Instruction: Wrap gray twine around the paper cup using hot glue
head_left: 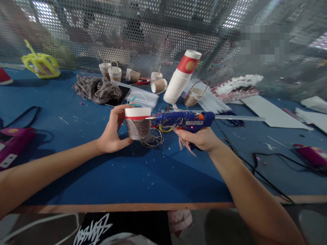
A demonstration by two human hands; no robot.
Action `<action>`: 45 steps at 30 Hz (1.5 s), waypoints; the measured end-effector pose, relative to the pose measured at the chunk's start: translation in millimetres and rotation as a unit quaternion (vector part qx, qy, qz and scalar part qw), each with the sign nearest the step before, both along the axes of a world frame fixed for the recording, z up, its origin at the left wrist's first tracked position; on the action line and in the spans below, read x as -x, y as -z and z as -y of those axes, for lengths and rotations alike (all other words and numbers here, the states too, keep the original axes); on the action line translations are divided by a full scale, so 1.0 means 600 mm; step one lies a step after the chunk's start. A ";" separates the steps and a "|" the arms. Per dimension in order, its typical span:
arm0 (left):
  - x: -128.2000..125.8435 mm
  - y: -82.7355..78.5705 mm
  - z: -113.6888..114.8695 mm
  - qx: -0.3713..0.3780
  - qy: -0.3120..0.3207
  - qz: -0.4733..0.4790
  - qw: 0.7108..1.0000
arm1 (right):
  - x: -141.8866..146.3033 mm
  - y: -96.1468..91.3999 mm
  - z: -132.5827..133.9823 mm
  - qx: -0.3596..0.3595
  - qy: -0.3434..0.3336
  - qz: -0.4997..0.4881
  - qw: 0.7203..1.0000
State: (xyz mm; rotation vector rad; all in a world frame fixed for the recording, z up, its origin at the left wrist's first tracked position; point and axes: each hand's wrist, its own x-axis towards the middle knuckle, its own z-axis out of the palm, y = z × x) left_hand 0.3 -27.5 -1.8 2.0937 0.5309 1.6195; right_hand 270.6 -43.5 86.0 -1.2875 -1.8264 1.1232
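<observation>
My left hand is closed around a white paper cup with a red band, its lower part wound with grey twine. Loose twine trails from the cup onto the blue table. My right hand grips a blue hot glue gun, held level. Its metal tip touches the cup's side just below the red band. A clear glue stick juts out of the gun's back end to the right.
A tilted stack of paper cups and several twine-wrapped cups stand at the back by a mesh screen. A bundle of grey twine, a phone, white sheets, black cables and pink devices lie around.
</observation>
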 end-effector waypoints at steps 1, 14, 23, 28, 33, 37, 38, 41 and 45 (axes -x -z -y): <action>0.000 0.000 0.000 0.000 0.001 0.001 1.000 | 0.000 -0.001 0.000 0.001 0.002 0.001 1.000; 0.002 0.000 0.000 -0.006 0.020 0.004 1.000 | -0.003 -0.004 -0.001 0.006 0.005 0.006 1.000; 0.004 0.004 -0.005 -0.009 0.044 0.020 0.999 | 0.001 -0.009 0.000 0.002 0.003 -0.003 1.000; 0.005 0.008 -0.009 0.000 0.058 0.044 0.997 | -0.001 -0.008 0.001 -0.017 0.000 -0.012 1.000; 0.007 0.007 -0.011 -0.004 0.074 0.047 0.996 | -0.002 -0.005 -0.001 -0.029 -0.021 -0.010 0.999; 0.009 0.005 -0.012 -0.015 0.074 0.039 0.996 | -0.002 -0.004 -0.002 -0.028 -0.018 -0.002 0.999; 0.009 0.005 -0.012 -0.015 0.070 0.036 0.997 | -0.003 -0.004 -0.002 -0.027 -0.018 0.000 0.999; 0.010 0.005 -0.010 -0.011 0.052 0.032 0.998 | -0.003 -0.005 -0.002 -0.023 -0.022 0.006 0.999; 0.012 0.007 -0.007 -0.002 0.033 0.024 0.999 | -0.004 -0.005 -0.001 -0.015 -0.011 0.006 1.000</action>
